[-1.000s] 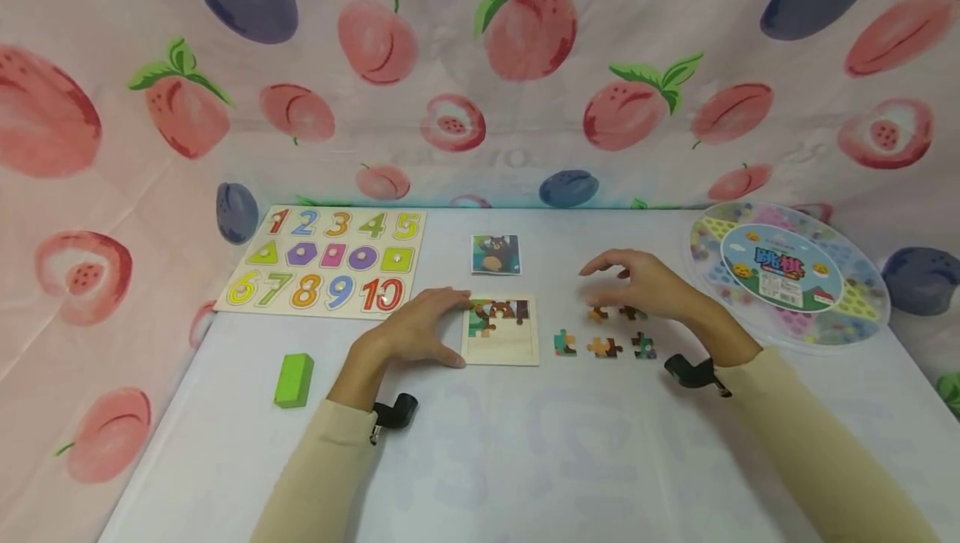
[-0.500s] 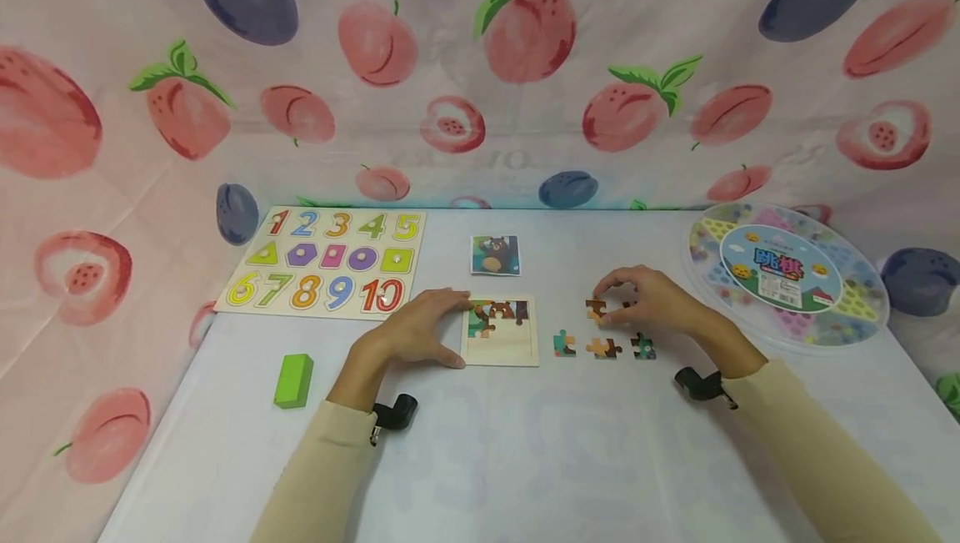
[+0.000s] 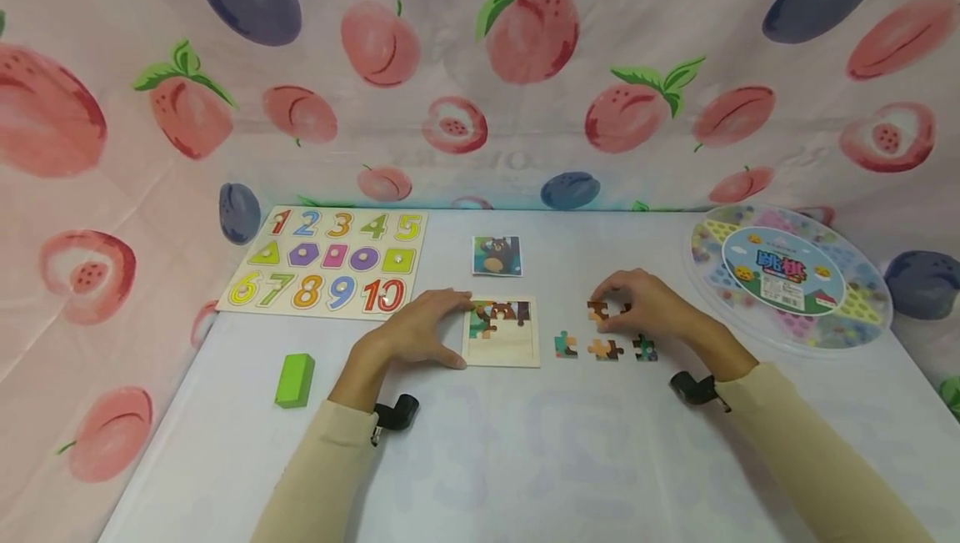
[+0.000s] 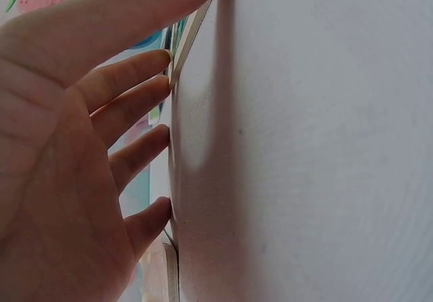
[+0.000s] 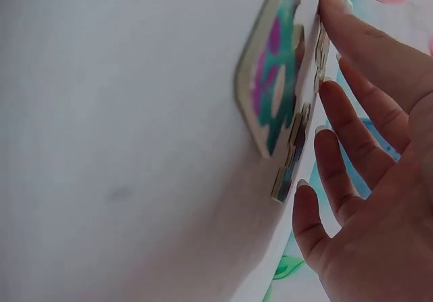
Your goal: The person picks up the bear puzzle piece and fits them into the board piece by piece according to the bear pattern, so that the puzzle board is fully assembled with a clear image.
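Note:
A wooden puzzle tray (image 3: pixel 517 351) lies flat at the centre, with several bear-picture pieces across its upper left and top. My left hand (image 3: pixel 416 330) grips its left side, thumb at the lower corner and index finger at the upper one. To the right, my right hand (image 3: pixel 648 305) pinches a brown puzzle piece (image 3: pixel 597 309) between thumb and index finger, at table level. Another piece is partly hidden behind these fingers. Three loose pieces lie just below: a green one (image 3: pixel 566 344), a tan-brown one (image 3: pixel 606 349) and a dark one (image 3: pixel 645 349).
A bear picture card (image 3: pixel 497 256) lies behind the tray. The number and shape board (image 3: pixel 281 306) is at the back left, with a green block (image 3: pixel 294 380) in front of it. A round, clear game box (image 3: pixel 858 328) stands at the back right.
My right hand has come down and closed its thumb and index finger on the brown piece, which stays about where it was. My left hand has kept its place on the tray.

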The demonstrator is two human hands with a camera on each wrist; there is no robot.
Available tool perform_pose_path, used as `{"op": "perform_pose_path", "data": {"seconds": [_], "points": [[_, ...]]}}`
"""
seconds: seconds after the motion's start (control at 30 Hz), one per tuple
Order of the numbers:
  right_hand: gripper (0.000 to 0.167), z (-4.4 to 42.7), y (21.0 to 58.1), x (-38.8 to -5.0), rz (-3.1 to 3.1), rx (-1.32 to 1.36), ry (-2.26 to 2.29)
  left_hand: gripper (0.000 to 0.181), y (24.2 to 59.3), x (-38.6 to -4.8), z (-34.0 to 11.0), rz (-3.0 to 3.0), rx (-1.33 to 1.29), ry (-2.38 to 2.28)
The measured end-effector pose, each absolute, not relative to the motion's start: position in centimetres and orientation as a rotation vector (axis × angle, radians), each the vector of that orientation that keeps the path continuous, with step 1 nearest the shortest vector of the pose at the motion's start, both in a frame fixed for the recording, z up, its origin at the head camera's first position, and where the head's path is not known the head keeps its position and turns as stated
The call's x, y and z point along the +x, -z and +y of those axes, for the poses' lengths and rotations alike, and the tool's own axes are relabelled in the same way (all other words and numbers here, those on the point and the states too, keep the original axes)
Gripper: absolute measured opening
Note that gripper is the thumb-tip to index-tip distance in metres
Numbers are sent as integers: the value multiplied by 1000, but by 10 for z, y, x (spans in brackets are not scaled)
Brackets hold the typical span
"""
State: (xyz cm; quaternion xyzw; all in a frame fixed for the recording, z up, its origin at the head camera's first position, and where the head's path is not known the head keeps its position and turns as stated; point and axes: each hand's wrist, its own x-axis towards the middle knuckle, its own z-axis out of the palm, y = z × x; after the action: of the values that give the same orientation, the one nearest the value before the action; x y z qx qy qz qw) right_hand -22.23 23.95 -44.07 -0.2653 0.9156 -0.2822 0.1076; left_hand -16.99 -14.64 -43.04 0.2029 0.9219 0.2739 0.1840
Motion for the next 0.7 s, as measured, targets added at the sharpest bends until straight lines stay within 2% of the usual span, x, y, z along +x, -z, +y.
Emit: {"op": "perform_pose_path", "data": {"seconds": [0.7], "points": [[22, 233, 436, -212, 2691, -776, 936, 85, 428, -168, -145, 2603, 558, -772]]}}
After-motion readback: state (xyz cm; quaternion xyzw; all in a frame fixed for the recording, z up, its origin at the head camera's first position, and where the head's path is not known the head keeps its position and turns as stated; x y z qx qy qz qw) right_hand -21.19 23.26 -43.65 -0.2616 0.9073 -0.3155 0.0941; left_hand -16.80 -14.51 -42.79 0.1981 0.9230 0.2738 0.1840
